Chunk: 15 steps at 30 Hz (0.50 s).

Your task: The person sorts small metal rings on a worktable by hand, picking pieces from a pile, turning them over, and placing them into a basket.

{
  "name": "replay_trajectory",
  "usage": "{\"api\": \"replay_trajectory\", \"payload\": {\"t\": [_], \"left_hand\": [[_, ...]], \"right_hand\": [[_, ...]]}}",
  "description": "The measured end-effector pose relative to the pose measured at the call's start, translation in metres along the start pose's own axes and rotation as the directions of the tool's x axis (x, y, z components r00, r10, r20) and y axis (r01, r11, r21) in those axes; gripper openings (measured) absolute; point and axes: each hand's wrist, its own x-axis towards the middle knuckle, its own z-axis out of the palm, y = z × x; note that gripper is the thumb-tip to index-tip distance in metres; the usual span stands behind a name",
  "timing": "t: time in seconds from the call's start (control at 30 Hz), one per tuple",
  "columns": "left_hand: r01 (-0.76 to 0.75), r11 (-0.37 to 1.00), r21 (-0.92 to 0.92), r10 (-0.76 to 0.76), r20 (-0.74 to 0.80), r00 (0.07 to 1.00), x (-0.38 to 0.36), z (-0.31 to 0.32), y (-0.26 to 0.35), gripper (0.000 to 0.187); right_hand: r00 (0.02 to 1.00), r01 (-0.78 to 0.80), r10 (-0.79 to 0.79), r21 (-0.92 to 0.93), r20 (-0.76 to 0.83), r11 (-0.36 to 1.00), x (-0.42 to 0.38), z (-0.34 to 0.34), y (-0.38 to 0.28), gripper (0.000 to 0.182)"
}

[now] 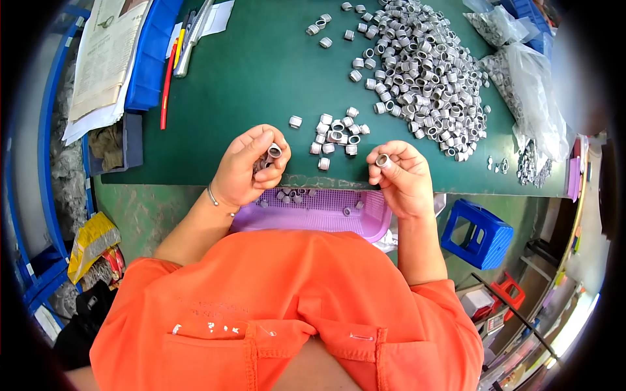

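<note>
My left hand (pixel 251 161) is closed around grey metal rings; one metal ring (pixel 274 151) shows its round opening between thumb and fingers. Others in that palm are mostly hidden. Between the thumb and fingers of my right hand (pixel 403 174) is a single metal ring (pixel 383 160), its opening facing up. A small group of the same metal rings (pixel 336 136) lies on the green table (pixel 235 78) between and beyond both hands. Farther off to the right spreads a large heap of these rings (pixel 427 78).
Under the table's front edge sits a purple basket (pixel 306 218) with several rings inside. Plastic bags of parts (pixel 531 85) lie at the right. At the left are a blue bin (pixel 151 58), a red pen (pixel 167 91) and papers. A blue stool (pixel 479 233) stands on the floor.
</note>
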Motion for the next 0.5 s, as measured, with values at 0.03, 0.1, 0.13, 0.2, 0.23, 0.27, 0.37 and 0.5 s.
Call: {"api": "replay_trajectory", "payload": {"t": [0.03,0.1,0.13,0.2,0.23,0.27,0.37,0.5], "left_hand": [[-0.001,1.000,-0.002,0.001,0.004,1.000,0.000,0.000,0.000,0.026],[-0.004,1.000,-0.006,0.004,0.005,1.000,0.000,0.000,0.000,0.026],[0.002,1.000,-0.008,-0.002,0.005,1.000,0.000,-0.001,0.000,0.025],[0.002,1.000,-0.010,-0.002,-0.001,1.000,0.000,-0.002,0.000,0.025],[0.001,1.000,-0.011,-0.001,0.004,1.000,0.000,-0.002,0.000,0.025],[0.001,1.000,-0.011,-0.001,0.010,1.000,0.000,-0.002,-0.001,0.025],[0.003,1.000,-0.012,-0.003,-0.005,1.000,-0.001,0.000,0.000,0.024],[-0.009,1.000,-0.023,0.009,0.020,1.000,-0.001,-0.002,-0.001,0.024]], "right_hand": [[1.000,0.012,-0.012,0.012,0.022,1.000,-0.001,0.000,0.000,0.012],[0.999,0.012,-0.006,-0.110,0.053,0.994,-0.003,0.000,-0.001,0.012],[0.996,0.021,0.000,-0.230,0.087,0.973,-0.005,0.000,-0.001,0.011],[0.959,0.210,0.001,-0.714,0.282,0.667,-0.005,0.008,-0.009,0.018],[0.944,0.312,-0.069,-0.810,0.322,0.497,-0.002,0.013,-0.009,0.019],[0.919,0.394,-0.130,-0.869,0.371,0.301,0.000,0.017,-0.006,0.021],[0.906,0.316,-0.289,-0.949,0.308,-0.021,0.010,0.027,0.008,0.019],[0.888,0.344,-0.338,-0.938,0.312,0.039,0.013,0.023,0.012,0.019]]}}
